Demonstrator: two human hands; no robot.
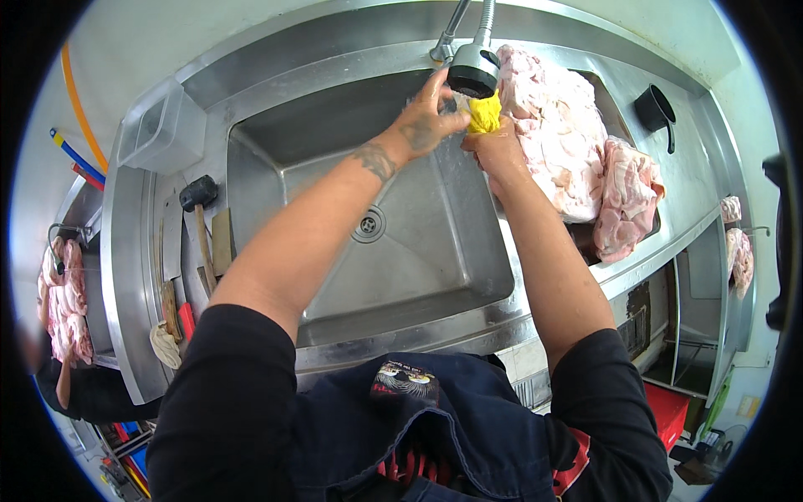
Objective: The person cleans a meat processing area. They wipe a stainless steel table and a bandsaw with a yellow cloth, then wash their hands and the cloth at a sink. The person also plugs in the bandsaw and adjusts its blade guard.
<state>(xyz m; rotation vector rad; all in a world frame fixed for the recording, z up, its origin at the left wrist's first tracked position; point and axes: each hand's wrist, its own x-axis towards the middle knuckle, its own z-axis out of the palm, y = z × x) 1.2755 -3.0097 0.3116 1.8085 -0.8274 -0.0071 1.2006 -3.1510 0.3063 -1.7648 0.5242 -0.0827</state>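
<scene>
Both my hands are raised over a steel sink [393, 276], right under the black spray head of the tap [473, 71]. A yellow cloth [485, 113] is bunched between them. My left hand [427, 121] closes on its left side, fingers up against the spray head. From below and to the right, my right hand [495, 151] grips the same cloth. The round drain [369, 224] lies below my left forearm.
Large slabs of raw pink meat [556, 134] fill the basin to the right, one piece [627, 197] draped over its edge. A black mallet [199, 209], wooden blocks and a clear tub [163, 125] sit on the left counter. A black ladle [657, 109] rests far right.
</scene>
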